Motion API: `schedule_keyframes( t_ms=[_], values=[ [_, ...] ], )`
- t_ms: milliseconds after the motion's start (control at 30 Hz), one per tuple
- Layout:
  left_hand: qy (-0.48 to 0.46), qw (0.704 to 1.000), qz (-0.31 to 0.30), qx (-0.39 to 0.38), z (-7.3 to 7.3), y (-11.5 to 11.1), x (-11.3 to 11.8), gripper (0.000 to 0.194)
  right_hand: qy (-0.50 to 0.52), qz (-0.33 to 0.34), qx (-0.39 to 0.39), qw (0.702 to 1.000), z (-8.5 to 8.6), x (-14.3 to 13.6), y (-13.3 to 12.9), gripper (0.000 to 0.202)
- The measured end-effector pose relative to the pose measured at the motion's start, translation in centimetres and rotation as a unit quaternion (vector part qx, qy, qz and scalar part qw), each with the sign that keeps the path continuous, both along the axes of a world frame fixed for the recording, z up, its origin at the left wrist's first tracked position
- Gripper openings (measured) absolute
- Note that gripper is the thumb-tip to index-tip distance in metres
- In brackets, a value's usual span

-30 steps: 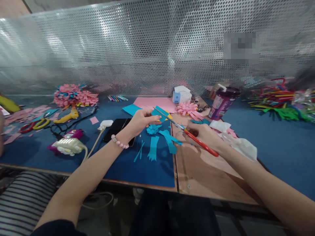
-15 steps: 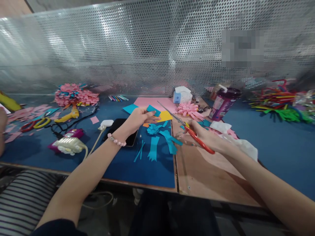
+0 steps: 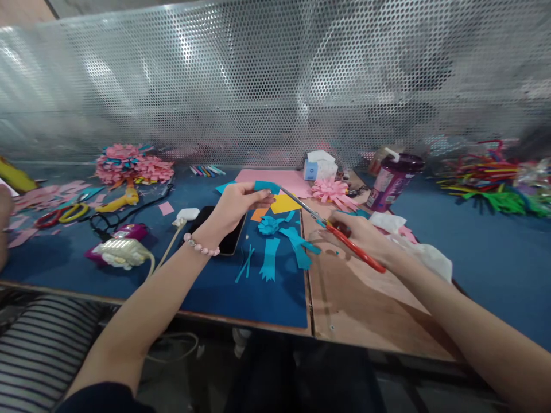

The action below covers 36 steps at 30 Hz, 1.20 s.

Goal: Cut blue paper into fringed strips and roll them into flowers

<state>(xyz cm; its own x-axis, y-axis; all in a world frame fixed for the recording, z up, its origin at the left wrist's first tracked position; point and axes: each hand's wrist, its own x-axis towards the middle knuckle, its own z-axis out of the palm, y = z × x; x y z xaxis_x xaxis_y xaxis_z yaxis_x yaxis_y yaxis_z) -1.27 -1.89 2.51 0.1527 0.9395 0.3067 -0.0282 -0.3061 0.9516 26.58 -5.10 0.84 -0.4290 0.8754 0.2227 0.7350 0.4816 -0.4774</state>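
My left hand (image 3: 239, 205) pinches a small piece of blue paper (image 3: 266, 187) above the table. In my right hand (image 3: 357, 234) is a pair of scissors (image 3: 353, 248) with red handles, its blades pointing left and its tips at the right edge of that paper. Below lie a curled blue paper flower (image 3: 269, 225), a fringed blue strip (image 3: 269, 258), more blue cut pieces (image 3: 297, 246) and thin blue slivers (image 3: 245, 265). Yellow paper (image 3: 284, 202), an orange scrap (image 3: 259, 214) and a pink sheet (image 3: 279, 180) are just behind.
A black phone (image 3: 235, 240) lies under my left wrist, near a white charger (image 3: 187, 214). At left are a yellow glue gun (image 3: 120, 201), more scissors (image 3: 71, 214) and pink paper flowers (image 3: 124, 163). A purple cup (image 3: 394, 182) and tissues (image 3: 424, 256) stand right; a perforated metal screen (image 3: 267, 86) rises behind.
The scissors have moved up to the blue paper, their tips now meeting its right edge. My left hand has shifted slightly left and up and turned the paper.
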Motion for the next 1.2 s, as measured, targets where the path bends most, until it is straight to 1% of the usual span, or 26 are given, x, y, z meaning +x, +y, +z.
schedule_keyframes(
  t_ms=[200, 300, 400, 467, 567, 633, 733, 933, 1200],
  values=[
    [0.002, 1.0, -0.011, -0.02, 0.1, -0.1, 0.0, 0.023, -0.003, 0.007, 0.021, 1.0, -0.3, 0.5, 0.4, 0.034],
    [0.003, 1.0, 0.012, -0.013, 0.0, -0.2, 0.4, 0.022, -0.008, 0.003, 0.017, 1.0, -0.6, 0.5, 0.7, 0.029],
    [0.01, 0.999, 0.032, 0.017, 0.0, -0.2, 0.7, 0.021, 0.004, 0.007, 0.015, 1.0, -0.9, 0.3, 0.8, 0.027],
    [0.014, 0.999, 0.03, 0.032, -0.1, -0.2, 0.8, 0.027, 0.013, 0.013, 0.014, 1.0, -0.8, 0.2, 0.7, 0.027],
    [0.017, 0.998, 0.035, 0.05, -0.1, -0.3, 0.9, 0.044, 0.014, 0.022, 0.011, 1.0, -0.6, 0.0, 0.3, 0.031],
    [0.024, 0.997, 0.038, 0.062, -0.1, -0.5, 0.9, 0.05, 0.013, 0.025, 0.005, 1.0, -0.3, -0.1, 0.1, 0.034],
    [0.035, 0.996, 0.039, 0.067, 0.1, -0.8, 1.1, 0.05, 0.014, 0.022, 0.0, 1.0, -0.3, -0.3, -0.1, 0.035],
    [0.048, 0.996, 0.045, 0.053, 0.5, -1.4, 1.8, 0.049, 0.017, 0.02, 0.009, 1.0, -0.7, -0.3, 0.2, 0.036],
    [0.079, 0.995, 0.041, 0.054, 0.2, -1.6, 1.7, 0.051, 0.021, 0.023, 0.015, 0.999, -0.8, -0.2, 0.2, 0.036]
  ],
)
